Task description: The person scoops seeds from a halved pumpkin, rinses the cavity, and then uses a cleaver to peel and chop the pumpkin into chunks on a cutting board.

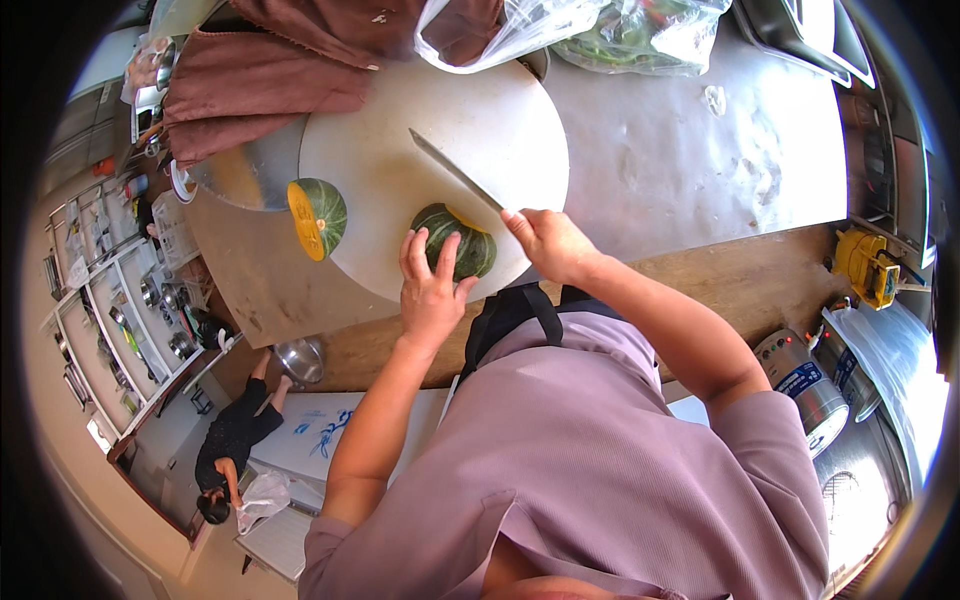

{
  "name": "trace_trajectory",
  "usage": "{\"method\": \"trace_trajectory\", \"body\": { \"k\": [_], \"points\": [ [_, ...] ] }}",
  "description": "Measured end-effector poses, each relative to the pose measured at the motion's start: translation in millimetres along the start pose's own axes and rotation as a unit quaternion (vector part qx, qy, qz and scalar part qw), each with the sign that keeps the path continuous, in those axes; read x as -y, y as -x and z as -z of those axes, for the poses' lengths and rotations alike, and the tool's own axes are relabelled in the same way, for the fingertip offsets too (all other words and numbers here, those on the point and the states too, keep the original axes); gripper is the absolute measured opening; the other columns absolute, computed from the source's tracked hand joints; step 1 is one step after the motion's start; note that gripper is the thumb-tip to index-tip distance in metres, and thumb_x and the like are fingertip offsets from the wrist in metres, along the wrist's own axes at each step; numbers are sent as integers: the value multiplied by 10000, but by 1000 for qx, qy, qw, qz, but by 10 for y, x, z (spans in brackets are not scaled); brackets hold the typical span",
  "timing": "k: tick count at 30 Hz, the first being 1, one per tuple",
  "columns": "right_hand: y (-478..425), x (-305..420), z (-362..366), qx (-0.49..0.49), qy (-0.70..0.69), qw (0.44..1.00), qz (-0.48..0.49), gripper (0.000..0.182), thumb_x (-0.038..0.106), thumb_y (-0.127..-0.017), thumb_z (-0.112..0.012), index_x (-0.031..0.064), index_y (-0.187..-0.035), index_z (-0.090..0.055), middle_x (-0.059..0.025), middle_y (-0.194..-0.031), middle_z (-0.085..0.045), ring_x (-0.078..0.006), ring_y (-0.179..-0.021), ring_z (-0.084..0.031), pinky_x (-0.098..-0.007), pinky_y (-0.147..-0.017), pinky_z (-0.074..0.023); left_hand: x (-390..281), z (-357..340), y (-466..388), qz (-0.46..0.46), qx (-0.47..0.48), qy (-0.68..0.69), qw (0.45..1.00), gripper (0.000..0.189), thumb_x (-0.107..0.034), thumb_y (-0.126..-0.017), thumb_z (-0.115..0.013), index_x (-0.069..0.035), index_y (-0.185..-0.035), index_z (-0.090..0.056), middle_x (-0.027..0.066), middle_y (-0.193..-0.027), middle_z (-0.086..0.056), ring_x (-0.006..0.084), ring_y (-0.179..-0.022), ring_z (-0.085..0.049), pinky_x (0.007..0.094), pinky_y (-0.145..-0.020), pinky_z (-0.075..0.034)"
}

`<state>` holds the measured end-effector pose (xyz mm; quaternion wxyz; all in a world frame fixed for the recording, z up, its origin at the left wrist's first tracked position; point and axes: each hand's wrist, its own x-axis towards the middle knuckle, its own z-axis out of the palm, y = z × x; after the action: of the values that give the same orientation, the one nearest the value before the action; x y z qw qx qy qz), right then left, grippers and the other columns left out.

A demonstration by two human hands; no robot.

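A round white cutting board [495, 135] lies on the metal table. My left hand [433, 289] rests with spread fingers on a piece of green-striped squash [476, 253] near the board's lower edge. A strip of its orange flesh shows along the top. My right hand [555, 244] is closed around the handle of a kitchen knife [457, 171], whose blade points up and to the left, over the board beyond the squash. Another cut squash piece [327, 217] sits at the board's left edge, its orange face turned left.
A brown cloth [262, 97] and a plastic bag of green vegetables [645, 37] lie at the table's far side. Metal trays [799, 37] stand at the far right. Behind me at the lower left, a person in dark clothes [229, 435] bends beside a white plastic bag [264, 496].
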<state>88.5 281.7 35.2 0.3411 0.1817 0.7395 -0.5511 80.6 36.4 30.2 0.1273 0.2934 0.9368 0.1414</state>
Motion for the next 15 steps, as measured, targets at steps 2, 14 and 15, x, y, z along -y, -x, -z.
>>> {"method": "trace_trajectory", "body": {
  "k": [2, 14, 15],
  "points": [
    [34, -39, 113, 1, -1, 1000, 23, 621, 525, -1076, -413, -34, -1075, -685, -253, -839, -694, -432, -868, -674, -492, -830, -523, 110, -46, 67, -26, -21, 8, 999, 804, -231, -757, -873, -175, -1461, -488, 238, -1492, -334, 482, -1372, -365, 535, -1083, -450],
    [643, -569, 295, -175, 249, 935, 185, 647, 260, -859, -715, -24, -1397, -494, -170, -871, -713, -351, -708, -701, -439, -650, -571, -289, 362, -150, -18, -242, 145, 959, 268, -44, -874, -755, 9, -1115, -651, 169, -1155, -615, 342, -1039, -623, 425, -911, -531],
    [675, -613, 357, -180, 267, 930, 176, 647, 259, -859, -714, -28, -1396, -493, -170, -879, -712, -350, -711, -702, -438, -650, -570, -453, 512, -238, -66, -274, 150, 948, 204, -18, -878, -735, 9, -1065, -659, 157, -1089, -629, 329, -985, -631, 419, -874, -540]
  ]
}}
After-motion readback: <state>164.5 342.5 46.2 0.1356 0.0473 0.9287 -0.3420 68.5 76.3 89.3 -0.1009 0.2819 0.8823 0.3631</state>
